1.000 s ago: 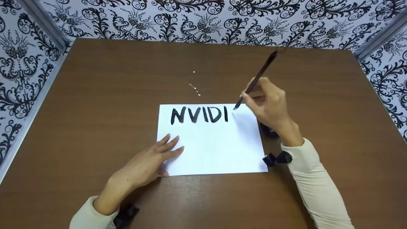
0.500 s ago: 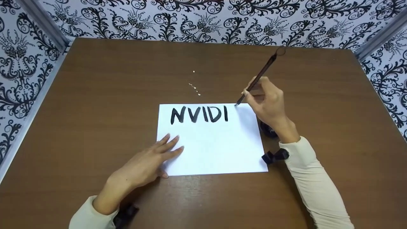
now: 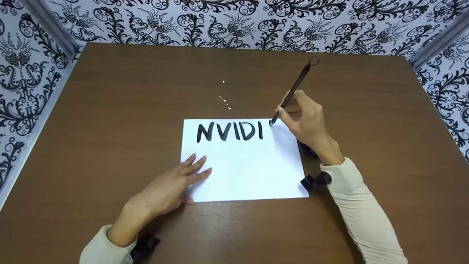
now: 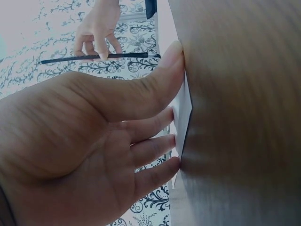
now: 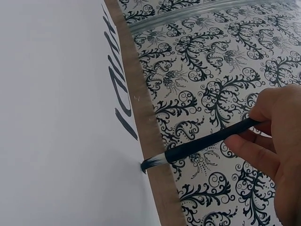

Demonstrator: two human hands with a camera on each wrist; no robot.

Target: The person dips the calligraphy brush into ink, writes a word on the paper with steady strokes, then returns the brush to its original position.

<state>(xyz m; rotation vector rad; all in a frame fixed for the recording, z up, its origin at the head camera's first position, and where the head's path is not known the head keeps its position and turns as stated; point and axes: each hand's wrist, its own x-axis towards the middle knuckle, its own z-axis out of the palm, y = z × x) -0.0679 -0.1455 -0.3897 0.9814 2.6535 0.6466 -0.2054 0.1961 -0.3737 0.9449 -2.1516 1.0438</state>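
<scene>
A white sheet of paper [image 3: 242, 168] lies on the brown table [image 3: 121, 95], with the black letters NVIDI [image 3: 230, 132] along its top. My right hand [image 3: 306, 119] pinches a dark paintbrush [image 3: 295, 88] that has a loop at its upper end. In the right wrist view the inked bristles [image 5: 151, 163] bend against the paper, right of the last letter, near the top edge. My left hand [image 3: 166, 189] rests on the lower left corner of the sheet, fingers spread and straight. In the left wrist view its thumb and fingertips press the paper's edge.
A dark round object [image 3: 307, 149] stands right of the paper, mostly hidden under my right wrist. Several small pale specks [image 3: 224, 101] dot the table beyond the sheet. Patterned black-and-white panels [image 3: 234, 25] border the table at the back and sides.
The brush first moved slightly up to the paper's top edge, then a little left and down; a small dark mark now shows at its tip. The left hand has stayed still.
</scene>
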